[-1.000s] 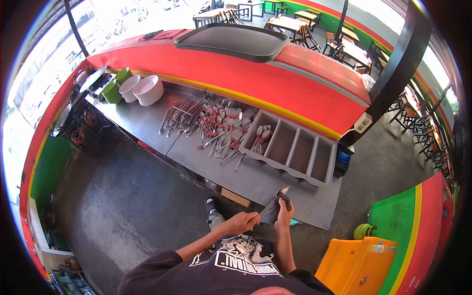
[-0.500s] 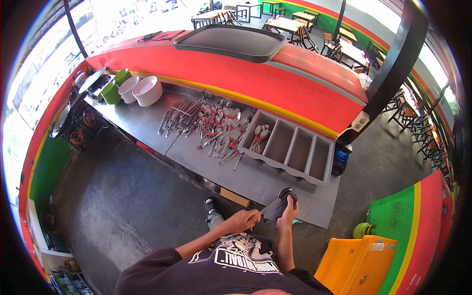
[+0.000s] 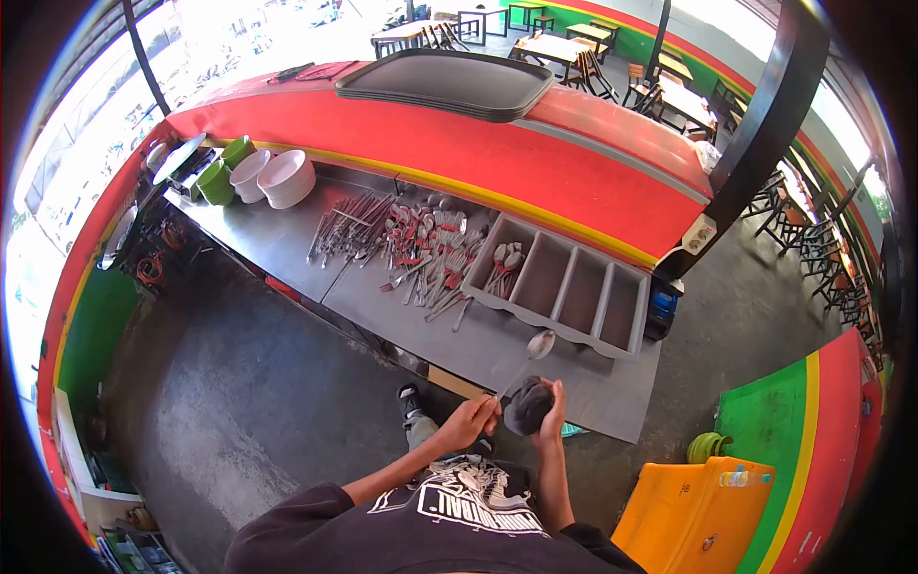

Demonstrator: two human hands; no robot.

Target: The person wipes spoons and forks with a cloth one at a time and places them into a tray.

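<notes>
My left hand [image 3: 467, 424] is closed around the handle end of a metal spoon [image 3: 541, 344], whose bowl points up and away from me toward the counter's front edge. In my right hand [image 3: 552, 411] is a bunched dark grey cloth [image 3: 527, 406], just beside the spoon's handle. Ahead of both hands stands a grey cutlery tray [image 3: 542, 330] with long compartments. Several spoons [image 3: 505, 267] lie in its leftmost compartment; the others hold nothing that I can see. Left of the tray, a loose heap of forks and spoons [image 3: 430, 251] spreads over the metal counter [image 3: 382, 311].
White bowls [image 3: 287, 182] and green bowls [image 3: 216, 182] are stacked at the counter's far left. Black serving trays [image 3: 445, 81] rest on the red ledge [image 3: 612, 120]. A black post [image 3: 765, 124] rises at the right. An orange cabinet [image 3: 684, 512] stands near my right side.
The spoon's bowl has come out of the cloth and now shows above it. My right hand and the cloth have dropped slightly, while my left hand has shifted a little down and left.
</notes>
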